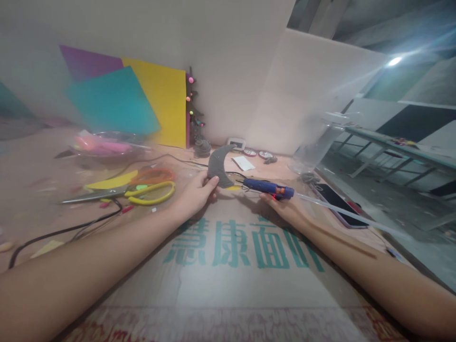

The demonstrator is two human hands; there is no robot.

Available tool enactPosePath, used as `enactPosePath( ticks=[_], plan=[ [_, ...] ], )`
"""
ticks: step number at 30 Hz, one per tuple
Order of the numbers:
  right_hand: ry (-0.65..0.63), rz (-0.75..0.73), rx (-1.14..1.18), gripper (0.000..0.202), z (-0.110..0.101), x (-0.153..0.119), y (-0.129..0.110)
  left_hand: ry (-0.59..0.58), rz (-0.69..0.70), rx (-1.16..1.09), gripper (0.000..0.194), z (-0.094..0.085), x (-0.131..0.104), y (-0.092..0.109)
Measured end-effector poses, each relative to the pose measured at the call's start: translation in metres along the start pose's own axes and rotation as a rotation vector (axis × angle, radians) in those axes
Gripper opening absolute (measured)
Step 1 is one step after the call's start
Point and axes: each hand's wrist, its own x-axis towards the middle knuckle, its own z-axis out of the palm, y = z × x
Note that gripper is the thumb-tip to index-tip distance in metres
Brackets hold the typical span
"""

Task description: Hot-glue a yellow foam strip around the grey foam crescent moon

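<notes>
A grey crescent-shaped piece [218, 164] is pinched upright between the thumb and fingers of my left hand [201, 192]. My right hand [280, 203] is wrapped under a blue glue gun [265, 186], with a long clear glue stick [342, 209] running out of its back. The gun's nozzle points left, close to the lower tip of the crescent; whether they touch cannot be made out. A small red light shows on the gun. Something small and yellow [233, 188] lies just below the crescent's lower end.
Yellow- and orange-handled scissors [151, 194] and a black cable [64, 230] lie left. A bowl with pink items [103, 145] and coloured sheets [153, 99] stand behind. A decorated little tree [194, 114] is at the back; a phone [338, 204] and clear container [313, 145] are right.
</notes>
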Motion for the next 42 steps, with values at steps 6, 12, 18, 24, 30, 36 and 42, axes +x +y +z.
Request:
enactPosePath(
  ticks=[6,12,18,24,30,36,42],
  plan=[
    [-0.110,-0.035,0.040,0.026,-0.006,0.000,-0.007,0.005,0.008,-0.081,0.014,-0.001,0.003,-0.008],
    [-0.119,-0.054,0.068,0.024,-0.005,0.001,-0.004,0.004,0.008,-0.043,0.014,-0.001,0.003,-0.007],
    [-0.107,-0.060,0.062,0.029,-0.002,0.000,0.000,0.009,0.026,-0.042,0.017,-0.001,0.003,-0.008],
    [-0.126,-0.043,0.072,0.026,-0.003,0.000,-0.005,0.006,0.011,-0.044,0.019,-0.002,0.002,-0.006],
    [-0.116,-0.011,0.063,0.029,0.000,0.001,0.000,0.004,0.001,-0.080,0.020,-0.001,0.003,-0.008],
    [-0.105,-0.002,0.032,0.026,0.000,0.001,0.002,-0.002,0.009,-0.062,0.018,-0.001,0.002,-0.006],
    [-0.117,-0.042,0.042,0.023,0.000,0.002,0.005,-0.007,0.031,-0.057,0.022,-0.003,0.004,-0.011]
  ],
)
